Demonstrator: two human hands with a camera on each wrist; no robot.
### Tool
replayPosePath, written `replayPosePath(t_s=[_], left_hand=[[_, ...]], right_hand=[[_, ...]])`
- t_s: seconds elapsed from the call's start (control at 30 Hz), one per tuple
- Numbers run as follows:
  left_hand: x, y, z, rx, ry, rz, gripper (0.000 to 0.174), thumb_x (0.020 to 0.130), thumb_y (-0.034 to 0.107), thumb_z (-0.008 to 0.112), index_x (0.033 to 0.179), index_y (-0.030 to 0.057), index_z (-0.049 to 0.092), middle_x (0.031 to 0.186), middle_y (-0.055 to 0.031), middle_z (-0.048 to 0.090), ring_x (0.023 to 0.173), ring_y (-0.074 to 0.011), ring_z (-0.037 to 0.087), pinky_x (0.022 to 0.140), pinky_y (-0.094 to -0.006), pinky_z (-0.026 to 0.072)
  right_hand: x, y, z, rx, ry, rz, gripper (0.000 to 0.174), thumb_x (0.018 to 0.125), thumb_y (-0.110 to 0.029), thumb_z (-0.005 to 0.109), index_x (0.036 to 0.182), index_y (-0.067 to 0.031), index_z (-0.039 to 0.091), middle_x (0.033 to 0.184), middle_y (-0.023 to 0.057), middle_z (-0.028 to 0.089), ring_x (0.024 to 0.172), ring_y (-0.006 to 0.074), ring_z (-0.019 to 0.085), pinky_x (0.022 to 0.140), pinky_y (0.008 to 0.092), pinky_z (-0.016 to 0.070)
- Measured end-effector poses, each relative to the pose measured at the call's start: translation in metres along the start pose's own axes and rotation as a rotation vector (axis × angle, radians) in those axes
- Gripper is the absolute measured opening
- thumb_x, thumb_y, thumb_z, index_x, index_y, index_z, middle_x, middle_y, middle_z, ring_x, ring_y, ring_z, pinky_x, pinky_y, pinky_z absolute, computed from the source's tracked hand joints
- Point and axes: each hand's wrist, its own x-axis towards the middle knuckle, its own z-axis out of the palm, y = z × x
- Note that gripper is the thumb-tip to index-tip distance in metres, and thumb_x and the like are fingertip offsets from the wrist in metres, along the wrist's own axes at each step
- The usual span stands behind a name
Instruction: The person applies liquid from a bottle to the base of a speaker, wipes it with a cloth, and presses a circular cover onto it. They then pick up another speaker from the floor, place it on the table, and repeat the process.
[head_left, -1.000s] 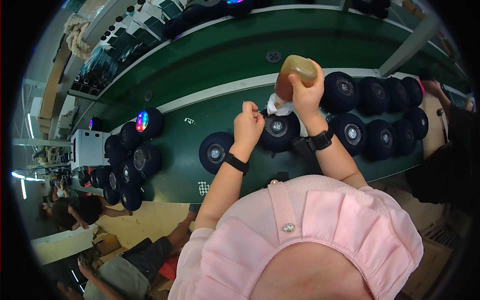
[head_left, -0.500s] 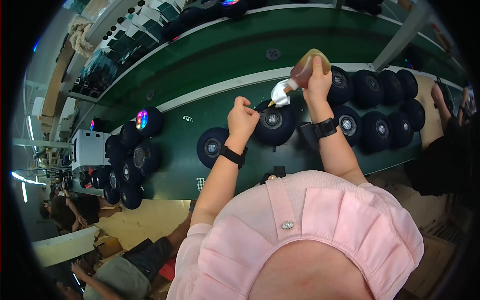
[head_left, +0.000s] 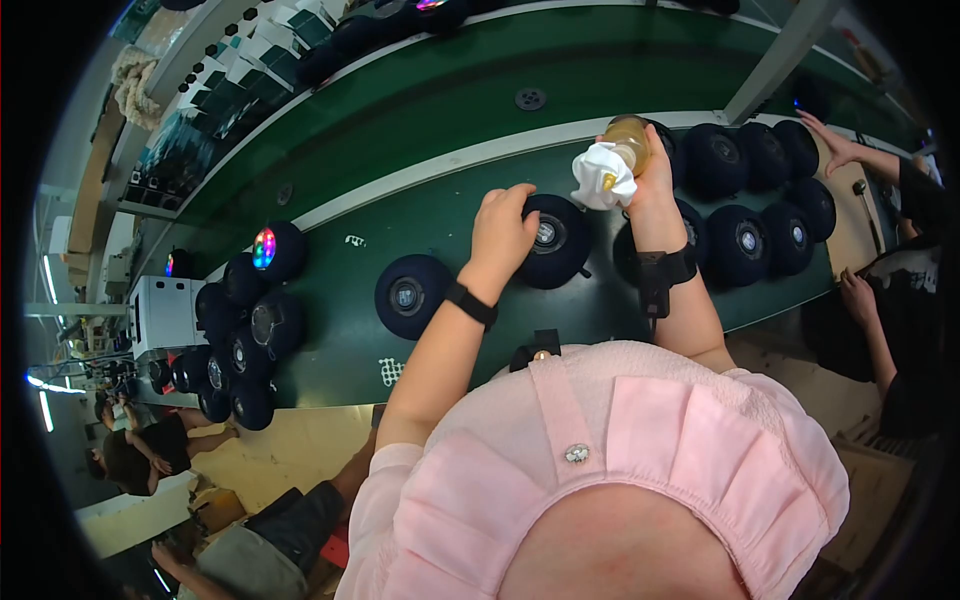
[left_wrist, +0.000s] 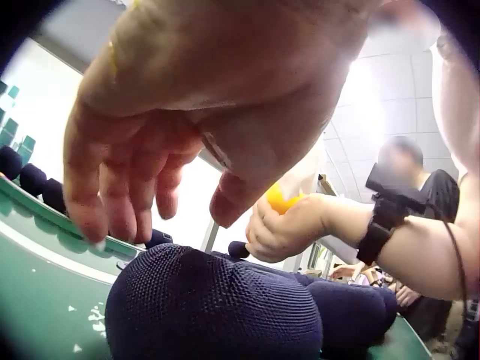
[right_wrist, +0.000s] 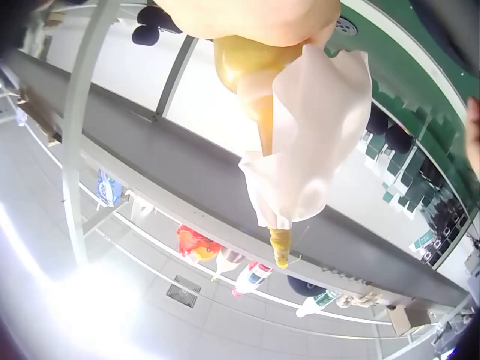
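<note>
My right hand [head_left: 655,178] grips an amber squeeze bottle [head_left: 628,135], raised over the bench and away from the speaker in front. A white tissue [head_left: 600,178] wraps the bottle's neck, and the yellow nozzle tip [right_wrist: 280,247] pokes out of it. My left hand [head_left: 500,238] is at the left side of a round navy speaker [head_left: 570,262] covered in fabric. In the left wrist view its fingers [left_wrist: 120,187] hang loosely bent above a mesh-covered speaker [left_wrist: 210,307], with nothing between them and the thumb.
Another round speaker [head_left: 410,322] sits to the left on the green bench [head_left: 335,290]. Rows of similar speakers [head_left: 745,240] stand at right; more cluster at far left beside a white box [head_left: 165,312]. A metal post [head_left: 785,65] rises at back right. Other people are near both ends.
The bottle has lifted off the speaker and turned, its nozzle swinging toward the camera. My left hand's curled fingers have loosened and reached over the speaker's left side.
</note>
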Motion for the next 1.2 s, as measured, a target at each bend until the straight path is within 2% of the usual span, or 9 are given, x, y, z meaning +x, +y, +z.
replayPosePath(t_s=[0.2, 0.3, 0.33, 0.4, 0.47, 0.57, 0.7, 0.77, 1.2], left_hand=[[0.013, -0.017, 0.008, 0.116, -0.153, 0.164, 0.023, 0.068, 0.000, 0.057, 0.091, 0.0030, 0.059, 0.071, -0.0148, 0.062, 0.072, -0.0318, 0.060, 0.068, -0.0406, 0.0489], [0.007, -0.016, 0.005, 0.154, -0.124, 0.178, 0.020, 0.068, -0.001, 0.055, 0.087, 0.0031, 0.056, 0.066, -0.0150, 0.062, 0.063, -0.0331, 0.059, 0.061, -0.0415, 0.0490], [0.005, -0.015, 0.004, 0.121, -0.075, 0.103, 0.021, 0.068, -0.001, 0.056, 0.088, 0.0033, 0.054, 0.065, -0.0145, 0.061, 0.062, -0.0327, 0.060, 0.060, -0.0401, 0.0489], [0.000, -0.014, 0.001, 0.085, -0.034, 0.019, 0.022, 0.067, -0.002, 0.056, 0.088, 0.0034, 0.051, 0.064, -0.0141, 0.061, 0.062, -0.0323, 0.060, 0.058, -0.0388, 0.0489], [-0.005, -0.017, -0.005, -0.170, -0.058, -0.374, 0.029, 0.065, -0.001, 0.059, 0.089, 0.0036, 0.044, 0.062, -0.0123, 0.060, 0.061, -0.0284, 0.061, 0.058, -0.0351, 0.0485], [-0.012, -0.019, 0.000, -0.265, -0.083, -0.548, 0.034, 0.062, 0.001, 0.063, 0.089, 0.0034, 0.042, 0.062, -0.0099, 0.060, 0.060, -0.0245, 0.061, 0.058, -0.0324, 0.0481], [-0.015, -0.016, 0.002, -0.297, -0.046, -0.588, 0.035, 0.062, 0.002, 0.064, 0.088, 0.0028, 0.041, 0.063, -0.0090, 0.060, 0.059, -0.0234, 0.061, 0.058, -0.0325, 0.0479], [-0.015, -0.014, 0.002, -0.240, -0.048, -0.542, 0.035, 0.064, 0.001, 0.063, 0.089, 0.0024, 0.039, 0.063, -0.0085, 0.061, 0.056, -0.0152, 0.058, 0.053, -0.0271, 0.0459], [-0.015, -0.007, 0.003, -0.251, -0.050, -0.559, 0.032, 0.063, 0.002, 0.062, 0.088, 0.0024, 0.040, 0.062, -0.0079, 0.061, 0.057, -0.0157, 0.058, 0.055, -0.0265, 0.0452]], right_hand=[[-0.001, -0.001, 0.006, -0.010, -0.045, -0.085, 0.040, 0.089, -0.038, 0.050, 0.112, -0.0055, 0.046, 0.102, 0.0150, 0.053, 0.089, 0.0357, 0.054, 0.073, 0.0473, 0.0503], [0.003, 0.005, 0.008, -0.216, -0.050, -0.363, 0.039, 0.087, -0.039, 0.054, 0.110, -0.0076, 0.050, 0.101, 0.0103, 0.056, 0.093, 0.0259, 0.056, 0.076, 0.0408, 0.0494], [0.002, 0.008, 0.009, -0.239, -0.081, -0.399, 0.037, 0.087, -0.036, 0.057, 0.110, -0.0069, 0.051, 0.101, 0.0074, 0.057, 0.092, 0.0197, 0.057, 0.077, 0.0359, 0.0493], [0.008, 0.016, 0.005, -0.310, -0.098, -0.479, 0.034, 0.087, -0.032, 0.058, 0.107, -0.0049, 0.052, 0.098, 0.0068, 0.058, 0.088, 0.0179, 0.058, 0.075, 0.0330, 0.0494], [0.011, 0.023, 0.005, -0.383, -0.122, -0.583, 0.027, 0.086, -0.024, 0.061, 0.101, -0.0019, 0.055, 0.090, 0.0049, 0.060, 0.077, 0.0135, 0.059, 0.071, 0.0266, 0.0487], [0.020, 0.033, 0.002, -0.511, -0.151, -0.692, 0.027, 0.084, -0.021, 0.064, 0.099, -0.0013, 0.056, 0.089, 0.0045, 0.060, 0.077, 0.0127, 0.059, 0.071, 0.0256, 0.0478], [0.028, 0.045, 0.001, -0.601, -0.133, -0.778, 0.035, 0.079, -0.020, 0.070, 0.100, 0.0009, 0.052, 0.092, 0.0063, 0.060, 0.081, 0.0121, 0.058, 0.074, 0.0250, 0.0471], [0.029, 0.047, 0.002, -0.672, -0.141, -0.808, 0.040, 0.077, -0.021, 0.072, 0.102, 0.0019, 0.050, 0.094, 0.0071, 0.060, 0.082, 0.0122, 0.057, 0.075, 0.0251, 0.0470], [0.002, 0.055, 0.006, -0.832, -0.297, -1.089, 0.055, 0.071, -0.019, 0.077, 0.112, 0.0015, 0.047, 0.101, 0.0088, 0.059, 0.091, 0.0152, 0.057, 0.081, 0.0272, 0.0467]])
